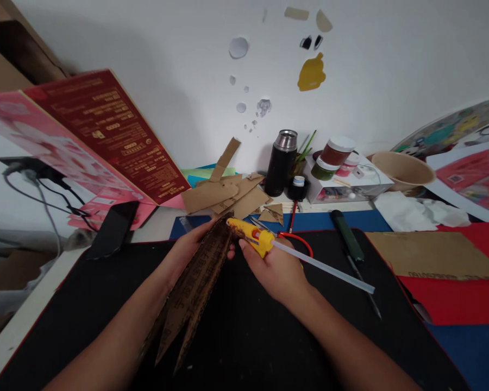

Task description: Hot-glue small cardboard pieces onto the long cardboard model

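Observation:
My right hand (283,271) is closed round a yellow hot glue gun (250,236), its nozzle end pointing left. A long translucent glue stick (326,269) juts out of the gun's back. Held up by my left hand (198,234) is a folded brown cardboard piece (198,282) with printing and long pointed ends hanging toward me. The gun's tip is at the upper end of this cardboard; whether it touches I cannot tell. Most of my left fingers are hidden behind the cardboard.
Cardboard scraps (212,195) lie behind my hands, beside a black thermos (282,163). A green-handled pointed tool (348,236) lies on the black mat (261,347). Right are a cardboard sheet (436,255) and red sheet (452,304); left, a dark phone (113,228) and red-pink board (101,130).

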Demonstrator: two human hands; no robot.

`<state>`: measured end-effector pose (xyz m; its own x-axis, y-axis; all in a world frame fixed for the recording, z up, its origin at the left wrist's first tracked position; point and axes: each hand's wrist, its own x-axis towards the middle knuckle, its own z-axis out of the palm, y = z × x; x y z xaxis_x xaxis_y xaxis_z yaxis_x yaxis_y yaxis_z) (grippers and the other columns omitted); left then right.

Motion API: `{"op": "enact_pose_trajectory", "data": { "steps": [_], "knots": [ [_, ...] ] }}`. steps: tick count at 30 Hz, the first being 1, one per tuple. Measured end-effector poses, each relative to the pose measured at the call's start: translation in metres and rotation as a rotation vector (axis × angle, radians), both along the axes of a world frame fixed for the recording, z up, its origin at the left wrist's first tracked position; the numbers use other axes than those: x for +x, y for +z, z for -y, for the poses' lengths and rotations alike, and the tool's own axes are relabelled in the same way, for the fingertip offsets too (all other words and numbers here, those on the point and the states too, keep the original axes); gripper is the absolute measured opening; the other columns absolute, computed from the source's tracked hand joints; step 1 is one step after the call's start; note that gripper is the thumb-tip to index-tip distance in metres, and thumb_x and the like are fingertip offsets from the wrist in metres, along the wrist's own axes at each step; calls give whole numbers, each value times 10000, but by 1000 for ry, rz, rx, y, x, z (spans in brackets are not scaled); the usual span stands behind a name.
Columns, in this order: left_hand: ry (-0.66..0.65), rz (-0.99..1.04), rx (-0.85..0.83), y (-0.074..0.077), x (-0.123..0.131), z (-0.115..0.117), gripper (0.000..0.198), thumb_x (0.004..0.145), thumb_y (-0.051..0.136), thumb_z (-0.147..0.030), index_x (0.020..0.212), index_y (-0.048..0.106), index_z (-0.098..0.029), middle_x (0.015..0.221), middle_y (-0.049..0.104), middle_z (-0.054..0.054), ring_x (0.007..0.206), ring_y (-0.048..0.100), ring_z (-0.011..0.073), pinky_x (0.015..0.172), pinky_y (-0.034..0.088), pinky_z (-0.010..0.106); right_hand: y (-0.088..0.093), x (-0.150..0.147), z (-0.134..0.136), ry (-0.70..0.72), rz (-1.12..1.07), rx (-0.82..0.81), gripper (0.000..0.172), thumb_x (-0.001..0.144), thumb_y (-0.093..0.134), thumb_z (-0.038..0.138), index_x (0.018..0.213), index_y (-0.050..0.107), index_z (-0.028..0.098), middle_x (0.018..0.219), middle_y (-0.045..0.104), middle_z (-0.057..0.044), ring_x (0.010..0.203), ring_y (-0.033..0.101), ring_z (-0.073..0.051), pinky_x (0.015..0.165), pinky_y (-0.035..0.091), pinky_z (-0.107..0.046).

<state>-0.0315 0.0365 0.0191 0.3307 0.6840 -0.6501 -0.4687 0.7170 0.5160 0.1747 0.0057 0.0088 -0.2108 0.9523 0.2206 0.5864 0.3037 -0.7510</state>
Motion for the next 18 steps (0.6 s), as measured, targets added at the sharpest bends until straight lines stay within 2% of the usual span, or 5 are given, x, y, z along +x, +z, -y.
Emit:
{"op": "enact_pose_trajectory", "data": {
  "steps": [10, 14, 18],
  "knots": [
    [9, -40, -47, -1, -1, -1, 501, 1093, 428, -385, 1095, 771, -19, 685, 778, 173, 537, 763, 245, 515, 619, 276, 0, -5, 4, 28, -72, -6, 258, 997, 577, 410, 1048, 782, 262, 1029, 847, -57, 905, 806, -272, 815, 656, -421],
    [15, -34, -49, 0, 0, -1, 496, 1096, 416, -381, 1134, 764, -29, 699, 787, 171, 490, 739, 234, 495, 609, 279, 0, -5, 5, 35, -85, -7, 253, 1004, 578, 410, 1061, 780, 270, 1070, 845, -52, 941, 803, -271, 829, 654, -419],
    [19, -25, -28, 1, 1, 0, 501, 1096, 409, -373, 1151, 756, -16, 694, 785, 176, 538, 762, 247, 505, 614, 279, 0, -3, 3, 18, -26, 0, 291, 1006, 563, 419, 1110, 774, 247, 1062, 846, -74, 974, 801, -303, 843, 645, -442]
  ]
}}
